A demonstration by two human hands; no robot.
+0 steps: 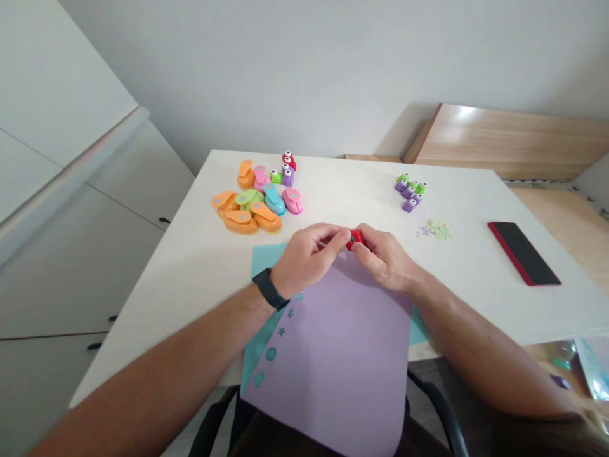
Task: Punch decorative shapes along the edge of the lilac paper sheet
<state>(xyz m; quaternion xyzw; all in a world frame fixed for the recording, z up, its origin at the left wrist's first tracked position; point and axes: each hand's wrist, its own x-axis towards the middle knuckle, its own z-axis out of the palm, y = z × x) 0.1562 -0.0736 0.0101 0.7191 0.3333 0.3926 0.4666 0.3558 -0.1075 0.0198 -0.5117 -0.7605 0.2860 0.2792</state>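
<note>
Between my two hands is a small red craft punch [354, 240], held above the far edge of a purple sheet [352, 355]. My left hand [308, 255] is closed, its thumb and fingertips on the punch's left side. From the other side, my right hand [386, 259] grips it with thumb and curled fingers. Cut-outs run down the purple sheet's left edge, among them a star [281, 331] and round shapes; teal shows through them. Beneath lies a teal sheet [266, 255], partly covered. The purple sheet's near end hangs over the table edge toward my lap.
Large orange, pink, green and blue punches [252, 206] cluster at the back left of the white table [190, 279]. Several small purple and green punches [410, 192] stand back right, near tiny paper cut-outs [438, 230]. A dark phone-like slab with a red edge [523, 252] lies far right.
</note>
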